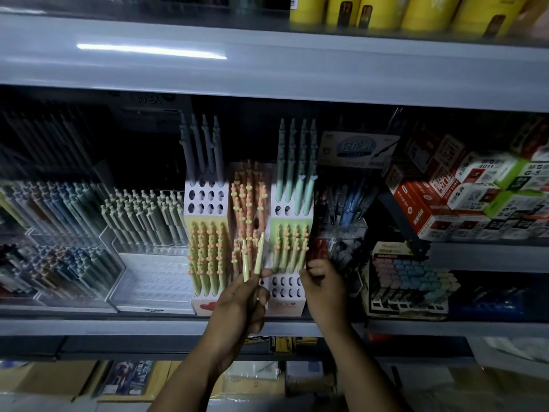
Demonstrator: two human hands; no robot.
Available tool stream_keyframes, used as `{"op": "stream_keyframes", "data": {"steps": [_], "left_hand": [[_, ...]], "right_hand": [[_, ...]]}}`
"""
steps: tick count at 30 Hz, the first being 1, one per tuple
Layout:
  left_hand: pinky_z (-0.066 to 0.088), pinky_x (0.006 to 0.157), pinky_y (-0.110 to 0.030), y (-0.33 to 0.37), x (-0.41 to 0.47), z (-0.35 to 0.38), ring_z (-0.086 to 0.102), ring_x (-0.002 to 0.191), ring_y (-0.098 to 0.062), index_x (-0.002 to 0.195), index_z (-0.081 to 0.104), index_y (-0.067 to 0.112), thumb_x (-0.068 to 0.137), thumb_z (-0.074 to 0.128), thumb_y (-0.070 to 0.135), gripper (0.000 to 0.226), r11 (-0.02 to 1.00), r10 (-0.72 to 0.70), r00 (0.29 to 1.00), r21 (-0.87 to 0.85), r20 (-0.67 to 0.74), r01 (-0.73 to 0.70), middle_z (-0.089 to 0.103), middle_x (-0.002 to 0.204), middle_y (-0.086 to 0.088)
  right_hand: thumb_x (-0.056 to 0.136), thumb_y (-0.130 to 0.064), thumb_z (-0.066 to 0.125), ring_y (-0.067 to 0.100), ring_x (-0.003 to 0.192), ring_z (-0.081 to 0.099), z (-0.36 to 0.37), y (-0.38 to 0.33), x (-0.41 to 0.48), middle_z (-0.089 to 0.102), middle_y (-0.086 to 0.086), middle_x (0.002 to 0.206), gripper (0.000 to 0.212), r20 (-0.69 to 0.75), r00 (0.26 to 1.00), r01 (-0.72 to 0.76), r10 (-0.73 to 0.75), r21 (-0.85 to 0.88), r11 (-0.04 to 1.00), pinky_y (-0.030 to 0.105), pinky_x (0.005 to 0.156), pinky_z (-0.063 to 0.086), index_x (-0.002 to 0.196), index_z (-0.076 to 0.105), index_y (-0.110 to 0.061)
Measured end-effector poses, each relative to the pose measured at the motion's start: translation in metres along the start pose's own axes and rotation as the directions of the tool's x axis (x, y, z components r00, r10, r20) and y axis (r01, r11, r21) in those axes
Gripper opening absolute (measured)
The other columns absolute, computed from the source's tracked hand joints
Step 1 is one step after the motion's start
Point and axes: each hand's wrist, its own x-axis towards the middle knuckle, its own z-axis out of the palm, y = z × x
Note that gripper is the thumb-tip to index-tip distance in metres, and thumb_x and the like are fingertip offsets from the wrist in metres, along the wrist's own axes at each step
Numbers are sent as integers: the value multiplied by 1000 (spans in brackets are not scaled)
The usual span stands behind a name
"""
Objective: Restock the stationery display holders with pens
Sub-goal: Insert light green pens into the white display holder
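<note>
My left hand [239, 301] grips a small bunch of pale green pens [258, 257], tips up, in front of the shelf. Three stepped white display holders stand side by side: the left holder [205, 203] with grey and yellow-green pens, the middle one [248, 200] with orange pens, the right holder [289, 211] with teal and green pens and open holes at its front [286, 285]. My right hand [322, 282] sits at the right holder's lower right edge, fingers curled by the green pens there; whether it pinches one I cannot tell.
Clear acrylic trays [148, 281] of pens fill the shelf to the left. Boxed refills [463, 197] and an eraser display [410, 281] stand to the right. The grey shelf lip [118, 325] runs below the holders, another shelf [267, 69] overhead. Cartons lie underneath.
</note>
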Motion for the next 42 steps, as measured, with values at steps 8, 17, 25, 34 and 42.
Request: {"op": "stream_keyframes", "data": {"steps": [8,17,25,34,42], "left_hand": [[20,52,-29,-7,0,5,35,54,-14,119,64,-2,106,53,17,25,993,72,997,97,-32,-68,59,80,-8],[16,56,-36,-11,0,-7,24,60,-22,98,75,9,99,66,22,15,986,136,988,106,-78,-128,51,82,-20],[27,51,-28,-9,-3,-12,45,58,-17,117,78,26,103,60,22,23,993,81,991,94,-103,-72,68,86,-10],[17,53,-33,-4,-9,-12,16,56,-18,100,79,27,107,52,33,28,989,43,987,147,-157,-20,23,67,-5],[18,56,-32,0,-6,-15,26,57,-14,120,64,-5,108,37,20,38,998,-15,995,-60,-99,9,37,70,-3]], "right_hand": [[101,-25,64,13,53,54,3,-45,-14,63,8,66,23,244,965,20,-99,309,951,26,51,43,81,68,-13],[90,-29,78,18,75,68,12,-57,-24,72,-3,80,10,281,946,52,-160,356,933,45,72,57,87,74,-20],[99,-22,66,18,49,51,10,-49,-19,59,-1,60,12,125,988,25,-90,442,896,30,49,41,88,67,-16],[100,-34,62,11,63,60,19,-22,-16,64,-12,77,13,7,984,175,-179,196,965,32,58,47,88,59,-30],[102,-32,59,10,68,58,27,-12,-12,58,-11,77,15,-23,928,370,-371,-39,928,37,60,51,92,58,-21]]}}
